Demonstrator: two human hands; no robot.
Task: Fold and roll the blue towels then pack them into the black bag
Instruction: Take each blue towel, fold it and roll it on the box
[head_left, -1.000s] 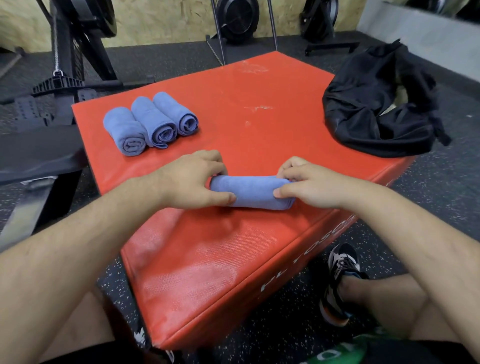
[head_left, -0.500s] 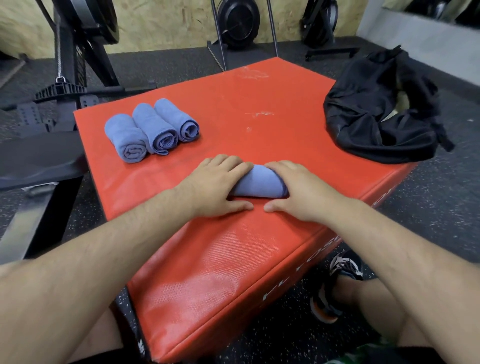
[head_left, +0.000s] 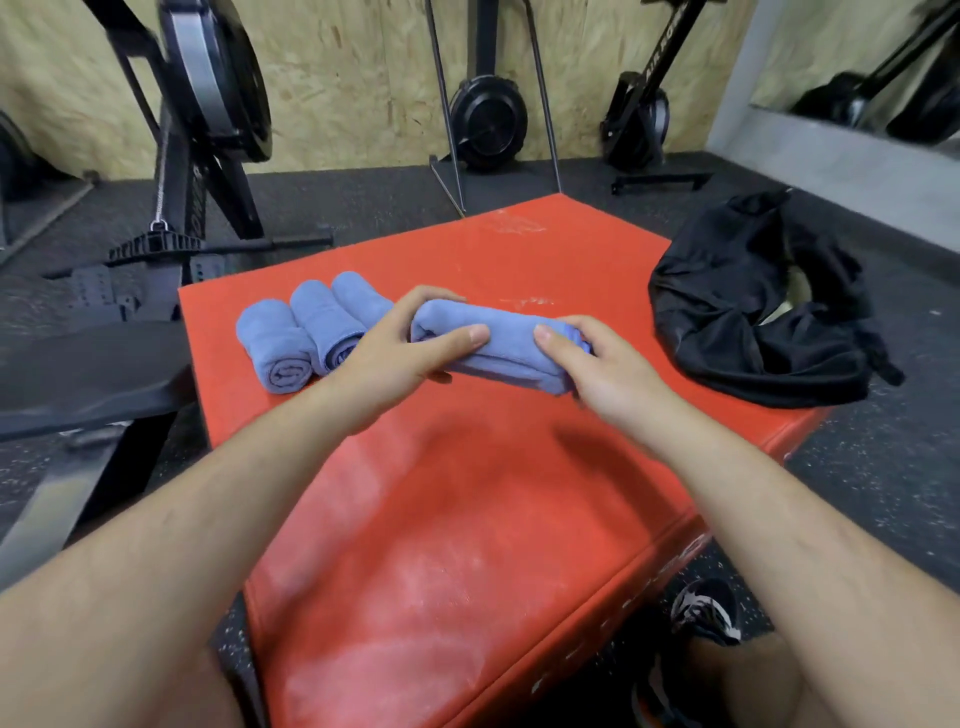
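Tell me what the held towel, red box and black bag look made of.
The held towel: soft matte cloth, likely microfibre; rolls limply. The red box: probably vinyl-covered padding; slight sheen, whitish scuffs. The black bag: thin fabric, perhaps nylon; lies crumpled.

We read one marking with confidence: the white capitals "AIR RO" run up the slanted black frame member of the rowing machine standing against the back wall on the right. The letters after these cannot be made out.

On the black leg of the left machine we see white letters, legible only in part as "OW".

White lettering runs along the side face of the red box, but blur prevents a reading.
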